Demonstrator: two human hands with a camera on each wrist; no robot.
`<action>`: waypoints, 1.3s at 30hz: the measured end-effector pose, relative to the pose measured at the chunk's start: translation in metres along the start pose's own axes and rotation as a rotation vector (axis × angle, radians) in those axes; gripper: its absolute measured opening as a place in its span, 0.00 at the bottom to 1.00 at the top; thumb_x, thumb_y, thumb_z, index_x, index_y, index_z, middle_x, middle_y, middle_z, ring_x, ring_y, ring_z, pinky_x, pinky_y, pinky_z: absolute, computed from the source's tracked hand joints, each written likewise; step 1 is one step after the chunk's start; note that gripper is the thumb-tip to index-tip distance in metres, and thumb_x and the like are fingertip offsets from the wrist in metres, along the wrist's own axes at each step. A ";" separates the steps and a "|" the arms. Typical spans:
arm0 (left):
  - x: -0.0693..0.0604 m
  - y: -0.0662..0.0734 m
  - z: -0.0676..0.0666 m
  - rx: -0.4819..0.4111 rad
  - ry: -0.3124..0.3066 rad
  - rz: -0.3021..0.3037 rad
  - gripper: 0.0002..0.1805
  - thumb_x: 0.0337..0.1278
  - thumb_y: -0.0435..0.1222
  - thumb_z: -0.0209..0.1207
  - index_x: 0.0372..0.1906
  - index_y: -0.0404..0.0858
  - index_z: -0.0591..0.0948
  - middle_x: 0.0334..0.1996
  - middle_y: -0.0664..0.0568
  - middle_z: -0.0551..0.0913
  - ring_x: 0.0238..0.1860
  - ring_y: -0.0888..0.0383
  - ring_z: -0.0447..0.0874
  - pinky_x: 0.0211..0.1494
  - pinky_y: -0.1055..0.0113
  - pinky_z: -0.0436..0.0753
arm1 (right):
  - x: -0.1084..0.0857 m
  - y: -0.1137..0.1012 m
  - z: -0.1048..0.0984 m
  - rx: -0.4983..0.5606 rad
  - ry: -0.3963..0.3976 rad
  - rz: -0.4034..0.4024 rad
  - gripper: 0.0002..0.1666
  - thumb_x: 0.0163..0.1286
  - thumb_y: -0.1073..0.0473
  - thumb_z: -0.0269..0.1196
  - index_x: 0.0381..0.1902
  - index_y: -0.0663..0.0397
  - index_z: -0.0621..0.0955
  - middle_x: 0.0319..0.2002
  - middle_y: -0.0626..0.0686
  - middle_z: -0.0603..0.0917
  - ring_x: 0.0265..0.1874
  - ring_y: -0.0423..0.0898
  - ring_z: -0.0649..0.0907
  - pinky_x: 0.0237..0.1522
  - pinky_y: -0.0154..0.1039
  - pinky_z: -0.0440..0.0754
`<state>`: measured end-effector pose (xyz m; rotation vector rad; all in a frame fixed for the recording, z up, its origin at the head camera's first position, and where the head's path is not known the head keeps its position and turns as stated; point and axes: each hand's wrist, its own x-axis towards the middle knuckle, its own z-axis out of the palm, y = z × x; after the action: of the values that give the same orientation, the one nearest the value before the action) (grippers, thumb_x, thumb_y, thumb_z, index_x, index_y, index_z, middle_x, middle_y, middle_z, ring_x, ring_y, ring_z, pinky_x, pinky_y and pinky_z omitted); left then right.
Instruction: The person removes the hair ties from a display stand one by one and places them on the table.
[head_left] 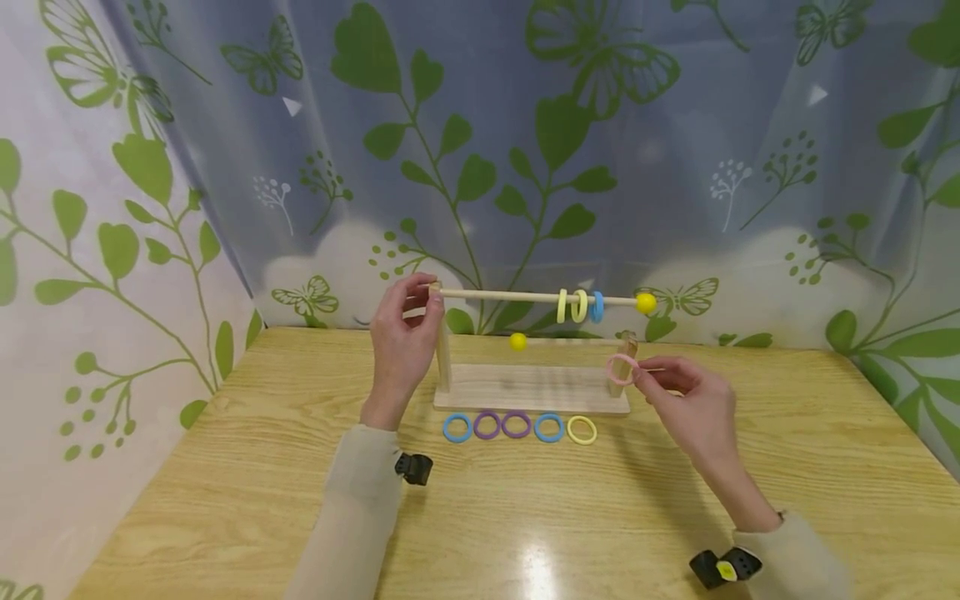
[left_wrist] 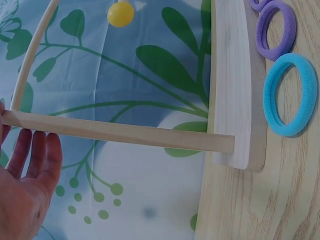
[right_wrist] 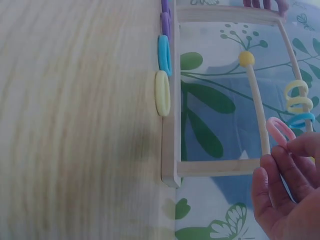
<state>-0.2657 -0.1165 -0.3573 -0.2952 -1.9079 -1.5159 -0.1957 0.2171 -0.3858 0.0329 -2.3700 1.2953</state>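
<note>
A wooden rack [head_left: 525, 387] with two posts stands on the table, each post carrying a horizontal rod. My left hand [head_left: 405, 325] grips the top of the rack's left post [left_wrist: 120, 131] between thumb and fingers. Between thumb and fingertips of my right hand [head_left: 690, 408] is a pink hair tie [head_left: 621, 369], held in front of the right post, apart from the rods. Two yellow hair ties [head_left: 579, 307] and a blue hair tie [head_left: 597, 307] hang on the upper rod [head_left: 502, 295], towards its yellow ball end [head_left: 646, 303]. The lower rod [right_wrist: 257, 107] carries no ties.
Along the rack's front edge lies a row of ties: a blue tie [head_left: 457, 427], two purple ties [head_left: 516, 424], another blue tie [head_left: 549, 427] and a yellow tie [head_left: 582, 430]. A leaf-patterned curtain [head_left: 480, 125] hangs behind the wooden table [head_left: 480, 517].
</note>
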 end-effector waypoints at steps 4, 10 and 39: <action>0.001 0.000 0.000 0.001 0.003 -0.006 0.11 0.68 0.33 0.62 0.53 0.39 0.84 0.46 0.44 0.84 0.45 0.51 0.88 0.42 0.73 0.85 | -0.001 0.000 0.006 0.016 -0.015 -0.008 0.11 0.67 0.56 0.71 0.42 0.57 0.89 0.33 0.58 0.92 0.26 0.26 0.84 0.28 0.22 0.81; 0.001 0.001 0.000 0.017 -0.002 -0.004 0.12 0.68 0.32 0.61 0.53 0.40 0.84 0.46 0.45 0.84 0.45 0.53 0.88 0.44 0.63 0.87 | -0.002 -0.001 0.014 0.048 -0.044 -0.002 0.09 0.67 0.59 0.71 0.41 0.58 0.89 0.32 0.58 0.92 0.24 0.30 0.85 0.26 0.25 0.81; 0.000 -0.001 0.000 0.014 0.003 0.000 0.12 0.68 0.32 0.60 0.53 0.39 0.84 0.46 0.44 0.84 0.45 0.52 0.89 0.42 0.78 0.84 | -0.012 -0.015 0.040 0.153 -0.257 0.131 0.14 0.68 0.55 0.71 0.46 0.59 0.87 0.39 0.59 0.92 0.34 0.40 0.89 0.35 0.34 0.87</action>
<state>-0.2664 -0.1165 -0.3580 -0.2864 -1.9150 -1.5012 -0.1962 0.1741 -0.3974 0.0966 -2.5136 1.6200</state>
